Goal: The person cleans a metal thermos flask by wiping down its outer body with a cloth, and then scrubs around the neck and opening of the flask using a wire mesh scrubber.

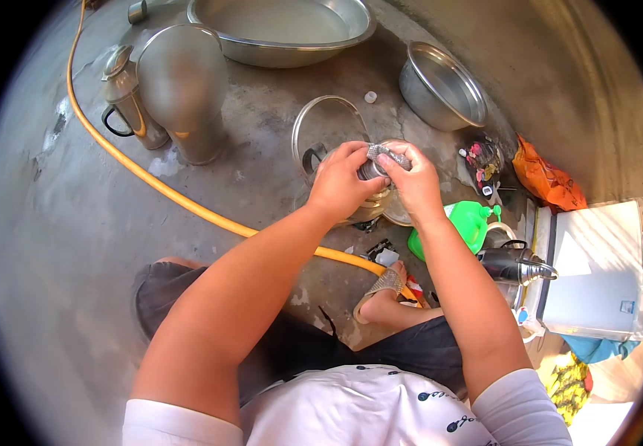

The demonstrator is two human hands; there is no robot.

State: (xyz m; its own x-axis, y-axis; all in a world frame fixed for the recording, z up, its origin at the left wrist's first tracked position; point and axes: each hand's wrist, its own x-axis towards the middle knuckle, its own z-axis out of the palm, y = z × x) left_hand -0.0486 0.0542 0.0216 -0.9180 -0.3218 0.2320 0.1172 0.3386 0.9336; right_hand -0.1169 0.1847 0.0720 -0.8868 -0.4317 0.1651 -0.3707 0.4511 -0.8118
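Observation:
In front of me both hands meet over the wet floor. My left hand is closed around a small round metal piece, perhaps a cup or lid. My right hand presses a grey mesh scrubber against it, thumb on top. Part of the metal piece is hidden by fingers. Just beneath the hands is a shiny metal vessel, mostly covered by them. Behind my left hand stands a round item with a metal rim and a black handle.
A wide water-filled basin and a metal pot stand farther off. Left are a metal jug and a tall vessel. A yellow hose crosses the floor. Right are a green jug, a kettle and an orange bag.

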